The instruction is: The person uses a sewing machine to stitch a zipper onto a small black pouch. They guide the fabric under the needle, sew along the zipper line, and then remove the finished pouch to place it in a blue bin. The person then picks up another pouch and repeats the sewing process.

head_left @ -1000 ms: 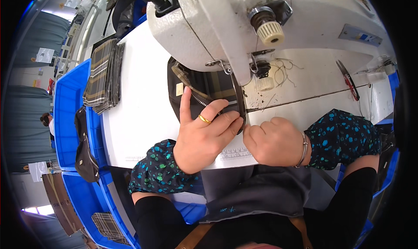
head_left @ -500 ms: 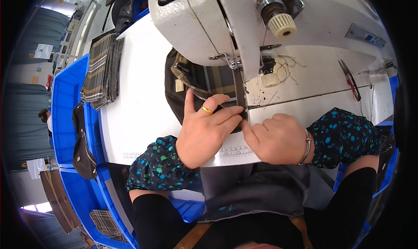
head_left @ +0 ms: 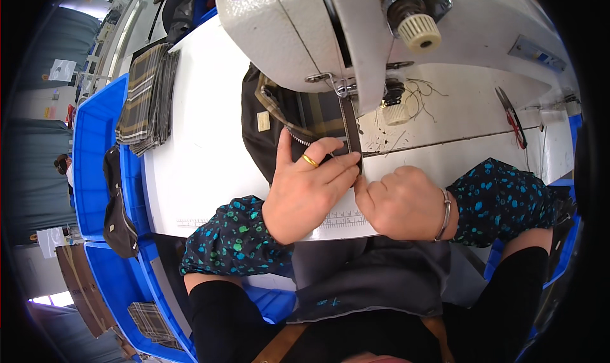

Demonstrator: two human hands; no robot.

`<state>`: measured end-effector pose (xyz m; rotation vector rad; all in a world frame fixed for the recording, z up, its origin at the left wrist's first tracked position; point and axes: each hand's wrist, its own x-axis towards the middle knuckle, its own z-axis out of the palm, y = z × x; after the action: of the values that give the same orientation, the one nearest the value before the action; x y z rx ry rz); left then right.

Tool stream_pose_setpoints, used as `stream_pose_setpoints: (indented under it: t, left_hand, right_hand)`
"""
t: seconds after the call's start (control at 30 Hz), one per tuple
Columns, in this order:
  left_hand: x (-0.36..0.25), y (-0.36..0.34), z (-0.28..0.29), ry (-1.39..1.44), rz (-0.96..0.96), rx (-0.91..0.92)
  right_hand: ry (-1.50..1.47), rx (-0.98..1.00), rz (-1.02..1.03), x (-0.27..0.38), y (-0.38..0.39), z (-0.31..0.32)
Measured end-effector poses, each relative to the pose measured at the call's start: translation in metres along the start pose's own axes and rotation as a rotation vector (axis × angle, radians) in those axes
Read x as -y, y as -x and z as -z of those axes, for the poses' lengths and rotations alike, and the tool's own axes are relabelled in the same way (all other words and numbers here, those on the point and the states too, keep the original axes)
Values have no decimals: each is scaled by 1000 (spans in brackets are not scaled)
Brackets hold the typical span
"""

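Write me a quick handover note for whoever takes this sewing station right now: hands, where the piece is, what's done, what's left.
Left hand: flat on the dark fabric piece, fingers spread, pressing it to the white table.
Right hand: curled, pinching the piece's near edge beside the left fingertips.
Piece: lies under the sewing machine head, zipper showing.
Done: piece positioned by the needle.
Left: seam progress cannot be told. Stack of plaid pieces waits at left.

The left hand (head_left: pixel 305 188) now lies with its fingers flatter across the dark plaid fabric piece (head_left: pixel 279 118), fingertips reaching the zipper strip (head_left: pixel 348 131) under the sewing machine (head_left: pixel 356 33); a second ago its index finger stood straighter. The right hand (head_left: pixel 400 201) sits closer against it, thumb touching the left fingertips.
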<state>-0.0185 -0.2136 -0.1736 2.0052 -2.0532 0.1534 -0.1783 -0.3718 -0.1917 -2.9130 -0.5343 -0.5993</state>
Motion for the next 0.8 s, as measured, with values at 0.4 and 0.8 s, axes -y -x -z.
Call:
stream_pose_setpoints:
  t: [0.4,0.8]
  left_hand:
    - [43,-26,-24,-25,21,-103]
    - [20,-19,-17,-224,74,-263]
  right_hand:
    - [71,-34,-126,-35,-16,-22]
    - [77,-30,-163,-42,-15,-27]
